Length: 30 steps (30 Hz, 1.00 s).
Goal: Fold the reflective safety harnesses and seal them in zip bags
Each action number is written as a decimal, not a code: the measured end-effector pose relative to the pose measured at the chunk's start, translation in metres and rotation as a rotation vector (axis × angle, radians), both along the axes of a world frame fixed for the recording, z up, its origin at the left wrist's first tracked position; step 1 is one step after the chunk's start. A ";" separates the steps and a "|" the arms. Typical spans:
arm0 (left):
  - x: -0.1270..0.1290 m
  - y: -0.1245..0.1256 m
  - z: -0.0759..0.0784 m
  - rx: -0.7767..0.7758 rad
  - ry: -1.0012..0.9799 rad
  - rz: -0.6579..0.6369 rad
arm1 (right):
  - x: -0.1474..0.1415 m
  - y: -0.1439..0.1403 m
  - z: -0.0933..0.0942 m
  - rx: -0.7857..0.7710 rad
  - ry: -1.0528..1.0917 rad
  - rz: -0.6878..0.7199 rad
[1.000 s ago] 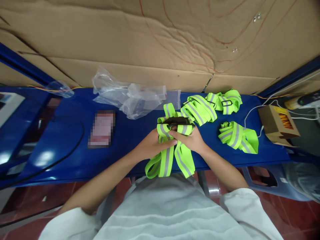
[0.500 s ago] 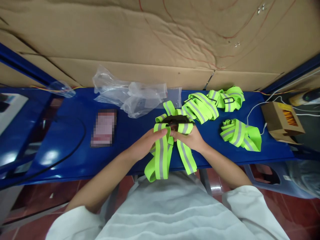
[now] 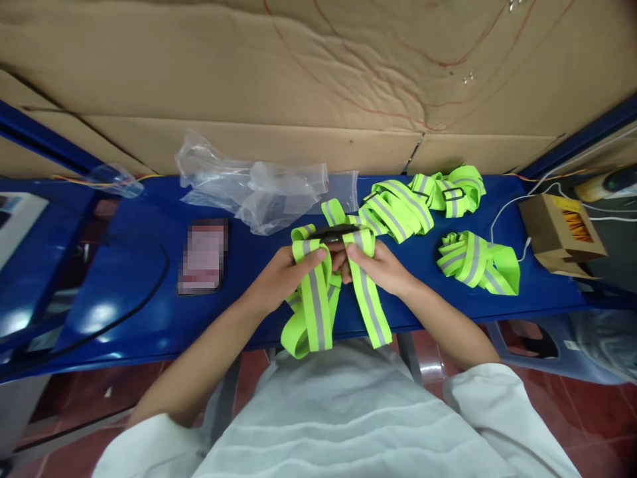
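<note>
We see no brand, label or writing that can be read — the flat card (image 3: pixel 202 257) lying on the blue table (image 3: pixel 129 292) is blurred out. Taking that table as our landmark: at its far edge lies a heap of clear plastic bags (image 3: pixel 249 189), and we cannot tell whether anything is in them. Off its right end stands an open brown cardboard box (image 3: pixel 560 232) with something orange inside, too small to name.

Over the table's near edge, at the middle, both hands grip one neon-yellow reflective strap (image 3: pixel 318 292) with a grey stripe. The left hand (image 3: pixel 281 279) has its fingers curled round one band, thumb pressed on top; the right hand (image 3: pixel 381 265) pinches the other band between thumb and fingers. A dark buckle (image 3: pixel 333 232) joins the bands just beyond the fingertips, and the loose ends hang down past the table's edge.

Further right on the table lie a pile of straps (image 3: pixel 418 206) and a folded strap (image 3: pixel 478 262), apart.
</note>
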<state>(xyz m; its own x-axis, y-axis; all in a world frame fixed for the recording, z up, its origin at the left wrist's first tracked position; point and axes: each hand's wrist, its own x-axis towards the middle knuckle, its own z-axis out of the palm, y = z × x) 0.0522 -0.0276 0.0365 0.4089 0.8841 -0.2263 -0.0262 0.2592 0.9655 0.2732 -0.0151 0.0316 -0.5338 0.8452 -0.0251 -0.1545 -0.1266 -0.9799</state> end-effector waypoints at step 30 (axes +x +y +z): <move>-0.012 0.012 0.060 0.560 0.714 0.111 | 0.007 -0.002 0.008 0.087 -0.078 -0.208</move>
